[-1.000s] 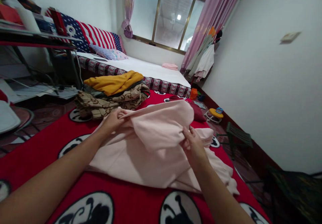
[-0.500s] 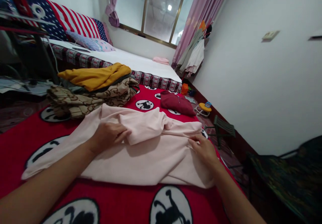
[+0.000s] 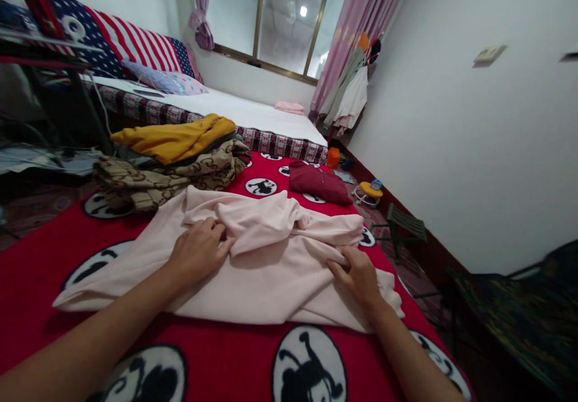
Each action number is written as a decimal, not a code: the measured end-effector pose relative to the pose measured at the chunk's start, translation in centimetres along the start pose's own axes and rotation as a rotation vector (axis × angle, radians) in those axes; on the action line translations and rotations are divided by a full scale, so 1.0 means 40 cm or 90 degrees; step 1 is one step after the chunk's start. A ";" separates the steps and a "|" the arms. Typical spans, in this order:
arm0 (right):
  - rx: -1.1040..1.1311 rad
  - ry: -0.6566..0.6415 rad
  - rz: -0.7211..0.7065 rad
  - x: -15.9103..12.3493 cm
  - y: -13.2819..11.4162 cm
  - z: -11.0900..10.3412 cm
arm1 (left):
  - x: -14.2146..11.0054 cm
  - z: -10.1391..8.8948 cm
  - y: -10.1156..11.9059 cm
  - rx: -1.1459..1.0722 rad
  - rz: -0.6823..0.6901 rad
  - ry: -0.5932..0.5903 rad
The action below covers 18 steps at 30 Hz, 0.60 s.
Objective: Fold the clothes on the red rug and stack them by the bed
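A pale pink sweatshirt lies spread sideways over a red blanket with black-and-white round figures. Loose folds bunch up along its far side, and a gathered edge shows at its right end. My left hand rests on the cloth left of the middle, its fingers curled and gripping a fold. On the right part, my right hand pinches the fabric between thumb and fingers. Some fingertips of both hands are hidden in the cloth.
Behind on the left is a pile with a mustard-yellow garment and brown patterned clothing. A folded maroon garment lies at the far right of the blanket. A folding stool and a camouflage chair stand to the right.
My left hand has turned and curled into the cloth. My right hand has shifted slightly left and down, baring the sweatshirt's gathered right end. The view has tilted slightly.
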State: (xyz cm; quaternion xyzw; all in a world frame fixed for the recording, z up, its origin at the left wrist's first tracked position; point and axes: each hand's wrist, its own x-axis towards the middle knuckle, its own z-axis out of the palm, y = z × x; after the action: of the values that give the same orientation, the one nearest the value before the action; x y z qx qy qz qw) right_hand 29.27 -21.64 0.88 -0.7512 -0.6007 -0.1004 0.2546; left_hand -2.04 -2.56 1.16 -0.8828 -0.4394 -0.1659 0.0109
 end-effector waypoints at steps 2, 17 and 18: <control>0.041 -0.020 0.033 0.003 -0.004 -0.006 | 0.007 0.018 -0.021 -0.047 0.036 0.011; -0.161 -0.214 0.130 0.058 -0.076 -0.031 | 0.017 0.031 -0.016 -0.074 0.118 0.064; -0.164 -0.198 0.085 0.053 -0.085 -0.021 | 0.016 0.030 -0.012 -0.067 0.119 0.055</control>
State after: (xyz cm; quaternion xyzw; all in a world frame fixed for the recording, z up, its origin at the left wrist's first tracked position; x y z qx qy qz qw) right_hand 26.72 -19.75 3.46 -0.8220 -0.5641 -0.0420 0.0663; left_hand -1.69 -1.56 0.16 -0.9112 -0.3451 -0.2248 -0.0013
